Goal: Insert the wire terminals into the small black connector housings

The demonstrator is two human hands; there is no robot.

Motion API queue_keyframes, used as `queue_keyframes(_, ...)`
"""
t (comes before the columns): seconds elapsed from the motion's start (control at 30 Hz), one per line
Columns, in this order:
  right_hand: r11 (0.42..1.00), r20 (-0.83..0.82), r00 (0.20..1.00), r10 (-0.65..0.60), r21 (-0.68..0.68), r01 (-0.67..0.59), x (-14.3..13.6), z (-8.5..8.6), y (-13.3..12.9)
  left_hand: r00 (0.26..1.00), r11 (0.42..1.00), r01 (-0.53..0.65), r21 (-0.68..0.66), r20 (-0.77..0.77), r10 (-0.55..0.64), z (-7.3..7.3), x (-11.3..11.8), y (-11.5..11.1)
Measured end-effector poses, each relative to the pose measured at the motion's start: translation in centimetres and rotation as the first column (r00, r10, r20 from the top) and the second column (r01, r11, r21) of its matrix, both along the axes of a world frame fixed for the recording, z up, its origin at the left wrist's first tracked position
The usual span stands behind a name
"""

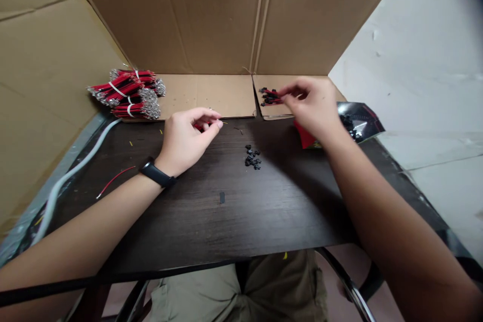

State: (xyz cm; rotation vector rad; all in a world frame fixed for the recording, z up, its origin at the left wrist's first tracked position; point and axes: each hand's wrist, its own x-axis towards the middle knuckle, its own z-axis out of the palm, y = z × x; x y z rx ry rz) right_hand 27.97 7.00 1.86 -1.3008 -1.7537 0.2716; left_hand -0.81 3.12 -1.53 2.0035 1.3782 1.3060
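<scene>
My left hand [190,138], with a black band on its wrist, is curled around some red wires [203,125] above the dark table, its thumb and fingertips close together. Further right, my right hand [311,103] reaches over the right cardboard piece, its fingers pinched at the end of a small group of red and black wires with black connectors [269,96]. Whether it grips one of them is hard to make out. Between the hands and nearer to me lies a loose cluster of small black connectors [252,157].
Bundles of red and black wires [128,93] with white ties lie at the back left. Behind my right forearm is an open black and red bag [360,121]. A red wire [115,179] and a black scrap [222,197] rest on the table [181,231]. Cardboard walls stand behind.
</scene>
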Motion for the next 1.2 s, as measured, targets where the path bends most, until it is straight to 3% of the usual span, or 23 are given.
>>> queue_keyframes(0.1,0.987,0.11,0.985,-0.136,-0.068,0.144,2.2,0.7,3.6,0.998,0.997,-0.052,0.059,-0.043,0.055,0.3,-0.7,0.7)
queue_keyframes(0.23,0.954,0.294,0.947,-0.129,-0.223,0.199,3.7,0.1,7.4,0.987,0.984,-0.137,0.116,-0.07,0.146,0.5,-1.8,1.6)
queue_keyframes(0.37,0.952,0.375,0.916,-0.144,-0.202,0.232,4.2,-0.2,9.0,0.976,0.974,-0.179,0.142,-0.096,0.193,0.5,-2.5,2.2)
queue_keyframes(0.5,0.967,0.357,0.923,-0.147,-0.143,0.209,2.7,1.0,7.4,0.938,0.988,-0.143,0.052,-0.311,0.152,0.3,-2.5,2.0)
queue_keyframes(0.6,0.988,0.185,0.982,0.028,-0.157,0.001,-0.4,1.4,4.6,0.872,0.984,-0.176,-0.04,-0.471,0.137,0.2,-2.1,1.5)
queue_keyframes(0.7,0.964,0.146,0.962,0.23,-0.172,-0.204,-4.3,0.2,2.0,0.839,0.984,-0.176,-0.037,-0.529,0.131,0.0,-2.0,1.4)
queue_keyframes(0.83,0.924,0.112,0.934,0.339,-0.225,-0.308,-8.4,-2.8,0.1,0.846,0.987,-0.161,0.009,-0.515,0.142,-0.4,-2.3,1.8)
queue_keyframes(0.93,0.921,0.124,0.93,0.347,-0.234,-0.313,-9.6,-4.4,-0.5,0.858,0.988,-0.156,-0.002,-0.495,0.135,-0.2,-2.3,1.7)
queue_keyframes(1.07,0.949,0.076,0.959,0.272,-0.188,-0.254,-9.5,-5.1,-0.8,0.901,0.984,-0.143,-0.104,-0.426,0.086,0.5,-1.6,1.1)
queue_keyframes(1.2,0.935,-0.18,0.944,0.275,-0.178,-0.306,-8.7,-5.2,-0.6,0.983,0.97,-0.101,-0.22,-0.175,0.063,0.8,-1.2,0.9)
